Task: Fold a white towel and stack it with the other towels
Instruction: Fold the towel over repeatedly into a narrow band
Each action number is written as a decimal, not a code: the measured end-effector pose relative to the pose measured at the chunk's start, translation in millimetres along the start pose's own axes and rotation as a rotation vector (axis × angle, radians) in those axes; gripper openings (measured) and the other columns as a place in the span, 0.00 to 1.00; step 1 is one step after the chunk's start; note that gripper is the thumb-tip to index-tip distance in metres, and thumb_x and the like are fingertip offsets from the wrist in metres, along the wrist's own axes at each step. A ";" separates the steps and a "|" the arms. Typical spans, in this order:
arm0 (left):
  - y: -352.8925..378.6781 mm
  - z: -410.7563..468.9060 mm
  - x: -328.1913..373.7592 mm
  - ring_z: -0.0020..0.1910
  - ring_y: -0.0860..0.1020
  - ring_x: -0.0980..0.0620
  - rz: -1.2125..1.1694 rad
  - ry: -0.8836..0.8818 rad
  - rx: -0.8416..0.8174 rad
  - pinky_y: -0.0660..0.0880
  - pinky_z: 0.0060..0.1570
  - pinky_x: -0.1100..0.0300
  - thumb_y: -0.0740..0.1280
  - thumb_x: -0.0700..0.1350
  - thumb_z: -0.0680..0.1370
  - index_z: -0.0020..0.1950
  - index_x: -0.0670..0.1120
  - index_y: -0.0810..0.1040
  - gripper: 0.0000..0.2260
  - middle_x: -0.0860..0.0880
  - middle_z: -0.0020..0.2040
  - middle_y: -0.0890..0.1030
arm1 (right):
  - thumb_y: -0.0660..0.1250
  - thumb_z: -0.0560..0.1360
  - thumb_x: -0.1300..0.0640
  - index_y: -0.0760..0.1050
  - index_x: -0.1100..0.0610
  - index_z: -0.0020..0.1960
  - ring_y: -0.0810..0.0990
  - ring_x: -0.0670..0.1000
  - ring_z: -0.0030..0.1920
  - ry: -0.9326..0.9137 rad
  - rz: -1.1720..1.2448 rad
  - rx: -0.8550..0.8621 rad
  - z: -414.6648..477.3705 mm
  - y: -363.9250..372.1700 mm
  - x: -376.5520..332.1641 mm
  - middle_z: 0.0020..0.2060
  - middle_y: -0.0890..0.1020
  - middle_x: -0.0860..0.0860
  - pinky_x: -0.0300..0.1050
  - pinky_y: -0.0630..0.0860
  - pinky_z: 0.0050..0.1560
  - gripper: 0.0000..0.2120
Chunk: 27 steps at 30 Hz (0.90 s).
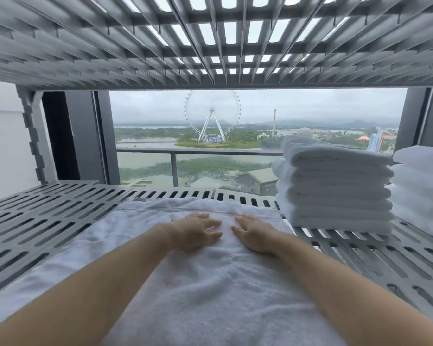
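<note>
head view. white towel (210, 283) spread flat at middle of slotted shelf (48, 221), reaching from near edge almost to far edge. left hand (198, 232) and right hand (254, 236) rest palms down on it, fingers loosely spread, gripping nothing. risks: uneven smoothing may crease limp terry, skewing fold; towel's far right corner lies just beside towel stack (335, 186), so careless lift may topple it. terry plush; shelf rigid grey plastic, oblong slots; stacked towels thick, round-edged slabs.

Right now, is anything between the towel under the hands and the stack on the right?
Nothing visible. Left hand and right hand rest on the white towel; only bare slotted shelf separates it from the stack.
</note>
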<state>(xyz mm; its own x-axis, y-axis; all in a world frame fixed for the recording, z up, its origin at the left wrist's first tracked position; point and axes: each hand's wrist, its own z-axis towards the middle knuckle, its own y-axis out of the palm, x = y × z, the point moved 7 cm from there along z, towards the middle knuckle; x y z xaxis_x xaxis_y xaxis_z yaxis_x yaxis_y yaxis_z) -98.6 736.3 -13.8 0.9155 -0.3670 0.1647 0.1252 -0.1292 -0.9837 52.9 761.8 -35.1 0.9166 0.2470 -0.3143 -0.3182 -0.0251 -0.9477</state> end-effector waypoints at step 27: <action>71.4 -300.9 -20.4 0.76 0.47 0.57 0.168 0.286 0.347 0.47 0.73 0.55 0.53 0.60 0.79 0.75 0.58 0.56 0.24 0.56 0.77 0.49 | 0.67 0.72 0.44 0.81 0.53 0.49 0.80 0.50 0.53 -0.531 -0.054 0.455 -312.3 60.2 -182.8 0.53 0.80 0.51 0.43 0.77 0.52 0.14</action>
<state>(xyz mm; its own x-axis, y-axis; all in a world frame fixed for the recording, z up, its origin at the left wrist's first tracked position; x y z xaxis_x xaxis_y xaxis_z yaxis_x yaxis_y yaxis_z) -223.4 457.4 -65.6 0.7980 -0.6017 -0.0329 0.1496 0.2506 -0.9565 -58.3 412.6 -52.0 0.7284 0.6794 -0.0880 -0.4519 0.3800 -0.8071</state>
